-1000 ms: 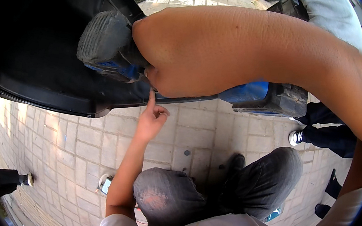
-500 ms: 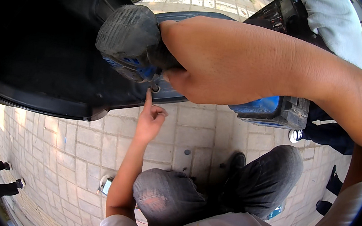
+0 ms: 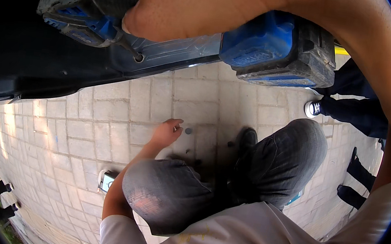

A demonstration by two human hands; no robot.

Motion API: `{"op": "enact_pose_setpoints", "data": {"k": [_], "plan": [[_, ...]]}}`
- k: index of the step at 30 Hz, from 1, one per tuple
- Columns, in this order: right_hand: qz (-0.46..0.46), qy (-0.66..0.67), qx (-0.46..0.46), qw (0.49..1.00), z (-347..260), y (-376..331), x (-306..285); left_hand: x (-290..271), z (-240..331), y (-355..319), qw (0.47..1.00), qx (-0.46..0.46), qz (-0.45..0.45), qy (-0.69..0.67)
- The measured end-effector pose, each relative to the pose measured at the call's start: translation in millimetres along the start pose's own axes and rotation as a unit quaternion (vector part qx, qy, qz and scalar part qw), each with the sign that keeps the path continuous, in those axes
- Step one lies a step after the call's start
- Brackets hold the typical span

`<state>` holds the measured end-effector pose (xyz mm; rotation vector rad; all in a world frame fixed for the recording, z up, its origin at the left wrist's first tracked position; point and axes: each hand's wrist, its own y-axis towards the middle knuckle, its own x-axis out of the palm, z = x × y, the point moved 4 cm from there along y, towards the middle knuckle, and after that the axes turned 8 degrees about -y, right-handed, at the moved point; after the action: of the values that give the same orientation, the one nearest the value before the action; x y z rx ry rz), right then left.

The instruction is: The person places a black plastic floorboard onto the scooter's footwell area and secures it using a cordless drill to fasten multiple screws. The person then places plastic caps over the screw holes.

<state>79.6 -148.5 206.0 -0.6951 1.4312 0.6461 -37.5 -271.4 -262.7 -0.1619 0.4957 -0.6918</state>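
Observation:
My right hand (image 3: 188,13) is wrapped round the handle of a blue and black cordless driver (image 3: 85,13), whose large battery (image 3: 288,50) sticks out on the right. Its bit (image 3: 129,49) reaches down to a round hole (image 3: 138,58) in the grey ribbed edge of a black vehicle panel (image 3: 174,51). Whether the bit sits on a screw there cannot be made out. My left hand (image 3: 166,134) hangs above the paving, apart from the panel, in front of my left knee. Its fingers are curled together; a small thing may be pinched in them, too small to name.
Light paving bricks (image 3: 79,128) cover the ground. A small dark disc (image 3: 188,131) and several dark bits lie near my shoe. A device with a lit screen (image 3: 107,182) lies left of my knee. Other people's legs (image 3: 352,103) stand at the right, more at the far left.
My left hand has left the hole, drawn back toward my knee and curled its pointing finger. The driver and panel appear higher and further left in the view.

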Motion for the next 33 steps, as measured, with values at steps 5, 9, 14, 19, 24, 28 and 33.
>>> {"op": "enact_pose_setpoints", "data": {"k": [5, 9, 14, 19, 24, 28, 33], "plan": [[0.011, -0.016, -0.015, 1.000, 0, -3, 6, 63, -35, -18, 0.968, 0.102, -0.178, 0.142], [0.018, -0.019, -0.017, 1.000, 5, -6, 12, 94, -61, -40, 0.928, 0.094, -0.287, 0.216], [0.019, -0.032, -0.007, 0.999, 10, -11, 9, 112, -70, -45, 0.916, 0.093, -0.296, 0.257], [0.021, -0.073, 0.000, 0.997, 9, -9, -15, 69, -24, -19, 0.985, 0.075, -0.092, 0.125], [0.076, 0.031, 0.041, 0.996, 37, -56, -65, -42, 37, 1, 0.928, -0.083, 0.011, -0.362], [0.192, 0.216, 0.233, 0.928, 68, -123, -46, -131, 130, 18, 0.834, 0.091, 0.038, -0.543], [0.330, 0.455, 0.241, 0.791, 78, -190, 2, -190, 215, 64, 0.696, 0.106, 0.183, -0.686]]}}
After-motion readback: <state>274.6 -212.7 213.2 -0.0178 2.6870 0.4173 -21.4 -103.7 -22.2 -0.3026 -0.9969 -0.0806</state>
